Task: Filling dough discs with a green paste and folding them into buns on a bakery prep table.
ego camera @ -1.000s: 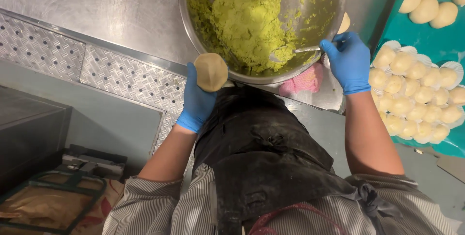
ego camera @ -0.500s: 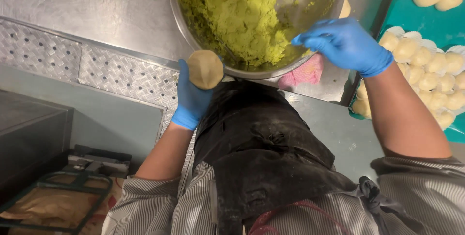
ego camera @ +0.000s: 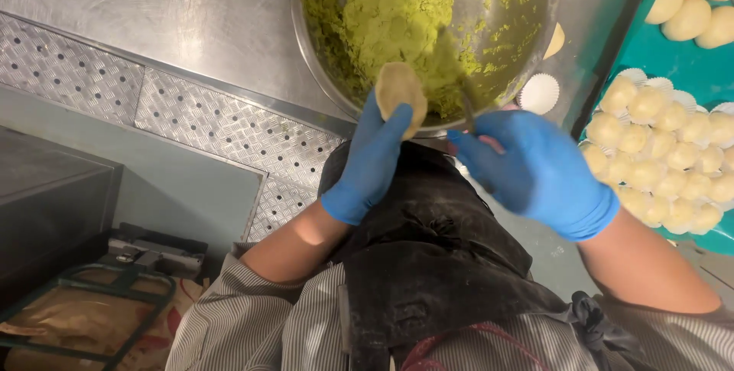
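The left hand [ego camera: 367,168] cups a soft, floppy dough round [ego camera: 401,96] in curled fingers; the right hand [ego camera: 535,168] pinches a thin tool [ego camera: 465,103].

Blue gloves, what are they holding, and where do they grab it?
The left hand cups a flat dough round from beneath, on its fingers. The right hand grips a thin utensil handle reaching into the metal bowl.

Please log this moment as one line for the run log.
left hand: holds dough disc | right hand: grips utensil at bowl rim | bowl: green filling | right: tray of dough balls
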